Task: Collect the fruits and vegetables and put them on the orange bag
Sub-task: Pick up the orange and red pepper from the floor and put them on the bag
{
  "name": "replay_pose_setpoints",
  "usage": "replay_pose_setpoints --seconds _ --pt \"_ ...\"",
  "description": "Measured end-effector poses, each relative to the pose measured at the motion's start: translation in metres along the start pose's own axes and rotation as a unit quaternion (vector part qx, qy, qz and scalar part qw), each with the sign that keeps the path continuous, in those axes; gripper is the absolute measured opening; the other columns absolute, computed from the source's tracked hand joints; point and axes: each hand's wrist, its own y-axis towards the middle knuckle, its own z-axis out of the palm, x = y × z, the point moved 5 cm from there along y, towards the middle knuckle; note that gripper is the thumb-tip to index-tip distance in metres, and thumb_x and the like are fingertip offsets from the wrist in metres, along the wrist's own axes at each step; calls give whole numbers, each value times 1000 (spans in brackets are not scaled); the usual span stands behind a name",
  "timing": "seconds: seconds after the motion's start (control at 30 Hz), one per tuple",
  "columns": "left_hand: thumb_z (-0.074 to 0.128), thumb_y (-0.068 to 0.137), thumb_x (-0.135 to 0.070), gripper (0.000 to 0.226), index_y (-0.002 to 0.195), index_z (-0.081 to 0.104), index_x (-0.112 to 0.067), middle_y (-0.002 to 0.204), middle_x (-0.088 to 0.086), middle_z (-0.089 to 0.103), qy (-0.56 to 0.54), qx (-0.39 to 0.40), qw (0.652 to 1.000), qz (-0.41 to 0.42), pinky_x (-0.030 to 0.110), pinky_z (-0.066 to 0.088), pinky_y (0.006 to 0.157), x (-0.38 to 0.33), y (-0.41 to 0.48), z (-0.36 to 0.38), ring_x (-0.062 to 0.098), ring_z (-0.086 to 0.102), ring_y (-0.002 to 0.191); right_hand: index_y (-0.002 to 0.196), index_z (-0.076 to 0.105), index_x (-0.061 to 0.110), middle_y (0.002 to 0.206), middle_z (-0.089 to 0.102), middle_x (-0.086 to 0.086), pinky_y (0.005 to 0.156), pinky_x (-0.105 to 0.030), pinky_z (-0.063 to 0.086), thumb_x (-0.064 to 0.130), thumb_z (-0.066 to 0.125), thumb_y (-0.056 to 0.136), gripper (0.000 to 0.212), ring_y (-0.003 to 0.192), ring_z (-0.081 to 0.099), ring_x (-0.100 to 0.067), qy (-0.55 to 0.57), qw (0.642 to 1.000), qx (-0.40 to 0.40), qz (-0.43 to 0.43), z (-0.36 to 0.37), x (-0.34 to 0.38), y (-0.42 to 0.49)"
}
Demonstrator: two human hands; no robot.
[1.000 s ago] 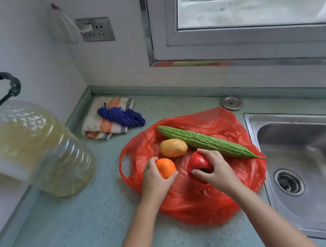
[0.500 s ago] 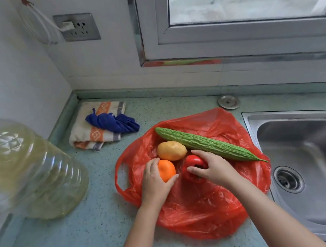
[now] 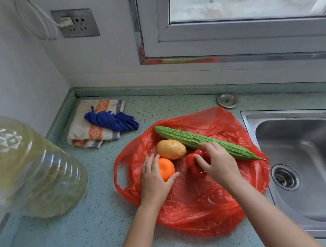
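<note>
**Last two pieces settling onto the bag**

Nearest us, the orange bag (image 3: 205,208) lies spread on the counter (image 3: 100,227). On it our left hand (image 3: 153,180) cups the orange (image 3: 167,168), thumb and fingers curled round it. Our right hand (image 3: 219,163) grips the red pepper (image 3: 194,164) from above. Just beyond lie the yellow potato (image 3: 170,149) and the long bitter gourd (image 3: 199,141), both on the plastic. We judge the placing nearly done. Next, both grips should loosen gently so the orange does not roll.
</note>
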Motion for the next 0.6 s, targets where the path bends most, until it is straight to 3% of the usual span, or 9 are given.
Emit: replay_pose_setpoints --seconds 0.6 --pt "56 84 -47 76 143 23 -13 154 7 11 42 -20 998 38 35 7 113 -24 -10 -4 22 3 141 107 60 4 101 59 -14 75 -41 45 20 59 85 27 98 52 -34 29 998 -37 33 -2 -14 11"
